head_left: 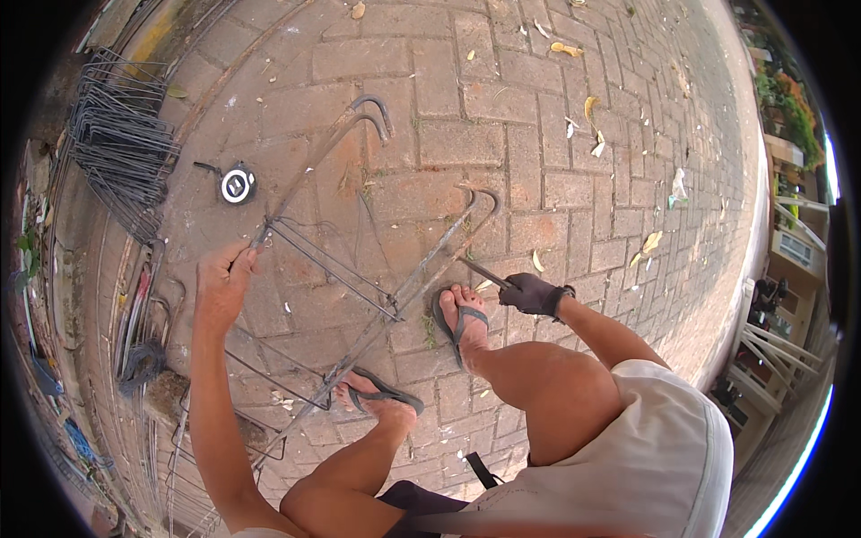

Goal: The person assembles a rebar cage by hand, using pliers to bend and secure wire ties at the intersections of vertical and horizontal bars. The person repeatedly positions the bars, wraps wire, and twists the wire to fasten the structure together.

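Brick paving (502,134) carries a rebar frame (377,269) of hooked bars and stirrups, running from seven toward one o'clock, pinned under both sandalled feet. Bare left hand (222,285) clamps the left bar; gloved right hand (534,294) grips a tying tool (484,273). Tying looks underway; next calls for hooking wire at a stirrup crossing.

Rusty rebar cage (359,260) lying slantwise on the brick paving, hooked bar ends far off, thin stirrups crossing; slim metal tying tool (484,273) touching one bar.
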The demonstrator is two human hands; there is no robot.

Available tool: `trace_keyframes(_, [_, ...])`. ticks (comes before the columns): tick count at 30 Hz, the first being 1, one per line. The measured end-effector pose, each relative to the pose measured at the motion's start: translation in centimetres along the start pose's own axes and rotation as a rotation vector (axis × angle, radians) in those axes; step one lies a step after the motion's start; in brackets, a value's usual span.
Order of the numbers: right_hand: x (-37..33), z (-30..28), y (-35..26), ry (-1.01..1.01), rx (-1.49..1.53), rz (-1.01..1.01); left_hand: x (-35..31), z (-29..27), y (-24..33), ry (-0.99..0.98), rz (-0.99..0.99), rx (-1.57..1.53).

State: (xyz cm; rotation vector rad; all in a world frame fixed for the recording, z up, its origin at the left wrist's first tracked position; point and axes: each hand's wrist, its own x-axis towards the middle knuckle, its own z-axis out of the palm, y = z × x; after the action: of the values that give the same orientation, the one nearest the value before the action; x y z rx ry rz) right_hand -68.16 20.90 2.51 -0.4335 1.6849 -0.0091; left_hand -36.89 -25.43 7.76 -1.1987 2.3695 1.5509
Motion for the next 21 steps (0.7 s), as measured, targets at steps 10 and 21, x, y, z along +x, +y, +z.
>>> trace_keyframes(10, [-25.4,-4.7,-4.8,0.026,0.61,0.246,1.8,-0.6,-0.9,-0.121,-0.057,0.445])
trace_keyframes(21, [-30.3,-16.3,-22.0,0.147,-0.322,-0.018,0.9,1.6,-0.4,0.009,-0.183,0.294])
